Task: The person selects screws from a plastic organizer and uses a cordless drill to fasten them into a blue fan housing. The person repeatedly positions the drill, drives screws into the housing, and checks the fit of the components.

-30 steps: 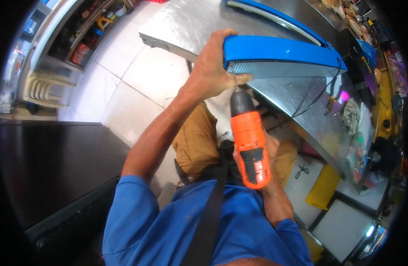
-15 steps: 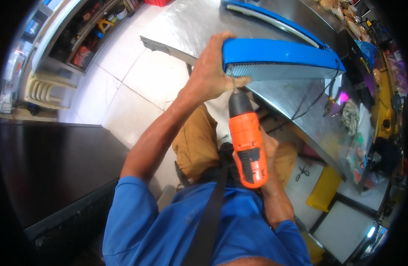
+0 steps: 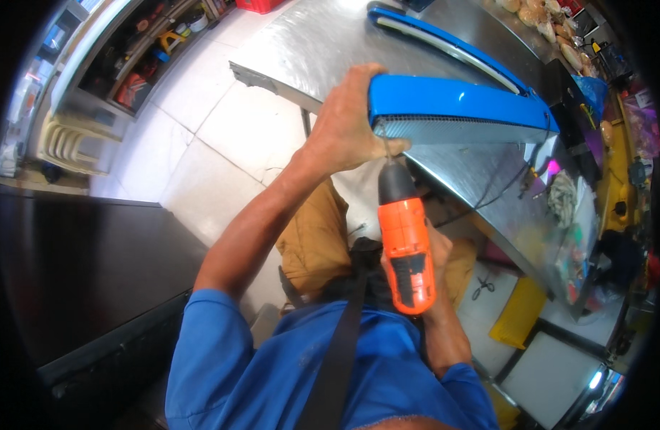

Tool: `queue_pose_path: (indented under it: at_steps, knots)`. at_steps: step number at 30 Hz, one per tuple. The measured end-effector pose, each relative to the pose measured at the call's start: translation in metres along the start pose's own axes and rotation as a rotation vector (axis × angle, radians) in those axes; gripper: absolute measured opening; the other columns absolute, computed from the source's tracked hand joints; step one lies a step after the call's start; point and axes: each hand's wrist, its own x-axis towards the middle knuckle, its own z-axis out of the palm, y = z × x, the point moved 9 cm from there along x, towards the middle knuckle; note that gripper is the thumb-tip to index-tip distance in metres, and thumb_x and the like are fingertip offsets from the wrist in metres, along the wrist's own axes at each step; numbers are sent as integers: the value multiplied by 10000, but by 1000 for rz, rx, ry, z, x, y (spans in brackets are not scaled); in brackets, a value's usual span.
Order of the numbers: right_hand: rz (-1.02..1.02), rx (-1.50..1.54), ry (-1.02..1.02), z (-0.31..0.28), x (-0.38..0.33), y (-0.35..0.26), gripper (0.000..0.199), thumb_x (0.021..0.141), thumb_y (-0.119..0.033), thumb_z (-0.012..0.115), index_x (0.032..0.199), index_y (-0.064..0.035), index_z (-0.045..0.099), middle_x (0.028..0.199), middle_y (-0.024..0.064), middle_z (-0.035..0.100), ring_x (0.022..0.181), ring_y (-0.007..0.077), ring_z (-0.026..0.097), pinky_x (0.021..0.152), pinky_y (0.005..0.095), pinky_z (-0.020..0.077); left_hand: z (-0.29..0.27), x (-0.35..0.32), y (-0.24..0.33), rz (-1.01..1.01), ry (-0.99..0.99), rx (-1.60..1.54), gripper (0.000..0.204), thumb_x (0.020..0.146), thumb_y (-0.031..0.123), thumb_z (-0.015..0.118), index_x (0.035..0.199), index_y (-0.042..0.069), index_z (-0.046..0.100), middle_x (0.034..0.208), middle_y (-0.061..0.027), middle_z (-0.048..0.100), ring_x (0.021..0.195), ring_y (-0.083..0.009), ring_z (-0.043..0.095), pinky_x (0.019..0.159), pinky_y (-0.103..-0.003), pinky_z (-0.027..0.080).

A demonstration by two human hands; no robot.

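Glossy blue plastic casing (image 3: 455,100), long and narrow, with a grey ribbed grille along its lower edge, lies at the near edge of the steel table (image 3: 308,43). Left hand (image 3: 344,125) clamps its left end, fingers over the top. Right hand (image 3: 437,251) is wrapped around an orange drill (image 3: 405,244); the dark chuck points up, its tip at the grille beside the left thumb.

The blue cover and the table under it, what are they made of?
The blue cover, gripped by the left hand, looks like glossy moulded plastic: smooth, shiny highlights, with a ribbed grey edge. The table looks like brushed steel: grey, with dull reflections. The orange drill in the right hand seems to be matte plastic.
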Motion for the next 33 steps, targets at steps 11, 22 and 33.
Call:
queue_pose_path:
  at_steps: [11, 22, 33]
  knots:
    - [32, -60, 43, -2, -6, 1, 145, 769, -12, 725, 909, -35, 694, 778, 84, 655, 593, 233, 650, 546, 334, 521, 1, -1, 11, 62, 28, 67, 1000, 589, 306, 950, 1406, 59, 429, 1268, -169, 540, 1144, -336, 589, 1014, -471, 435]
    - [6, -90, 61, -2, -5, -4, 121, 768, -13, 725, 873, -42, 673, 728, 61, 610, 546, 219, 606, 516, 330, 483, 2, 0, 9, 62, 25, 86, 987, 607, 297, 931, 1417, 48, 424, 1290, -174, 516, 1151, -334, 580, 996, -463, 451]
    - [6, -118, 7, 0, -6, -1, 142, 758, -33, 739, 891, -44, 690, 753, 70, 640, 576, 227, 638, 526, 324, 501, 3, 0, 11, 49, 7, 118, 1025, 602, 319, 950, 1428, 33, 414, 1302, -173, 503, 1167, -330, 572, 1013, -464, 459]
